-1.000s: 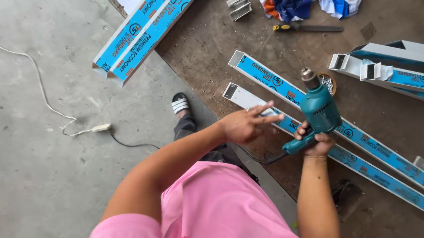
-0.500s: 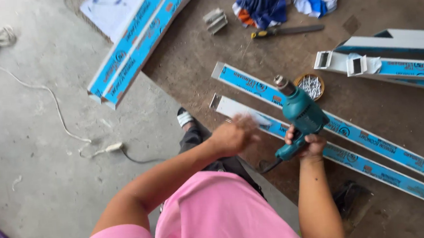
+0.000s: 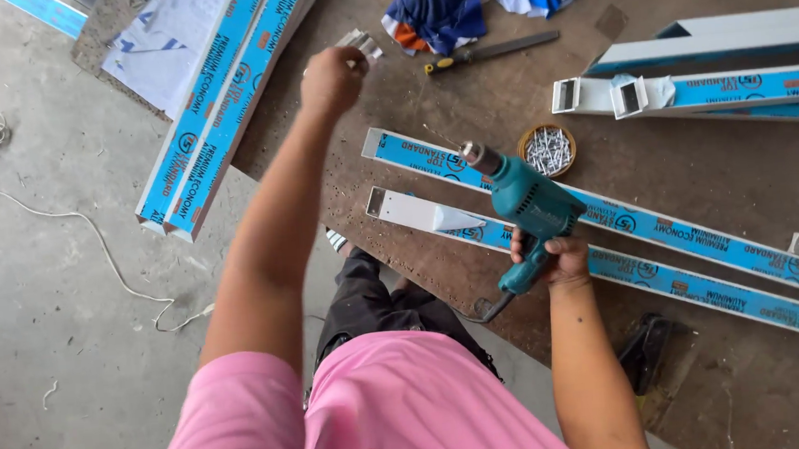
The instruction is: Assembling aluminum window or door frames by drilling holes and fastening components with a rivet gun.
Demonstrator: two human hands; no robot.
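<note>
1. The brown table fills the frame from 12 to 5 o'clock, with grey concrete floor off at 9 o'clock.
2. Two long aluminium profiles in blue film lie side by side across the table, running from centre out to 4 o'clock; more stacked profiles hang over the table edge at 11 o'clock, and another set sits at 2 o'clock.
3. The teal drill is dead centre, tilted above the two long profiles, chuck pointing to 10 o'clock, cord trailing toward 6.
4. The right hand has the drill's handle, fingers wrapped tight around the grip.
5. The left hand is stretched up to 12 o'clock, fingers curled into a closed fist right at a small metal bracket; whether it pinches anything, I cannot tell.
6. A crumpled cloth lies at 12 o'clock, a yellow-handled tool just below it.
7. A round tin of screws sits just beside the drill's nose, at 1 o'clock from it.
</note>
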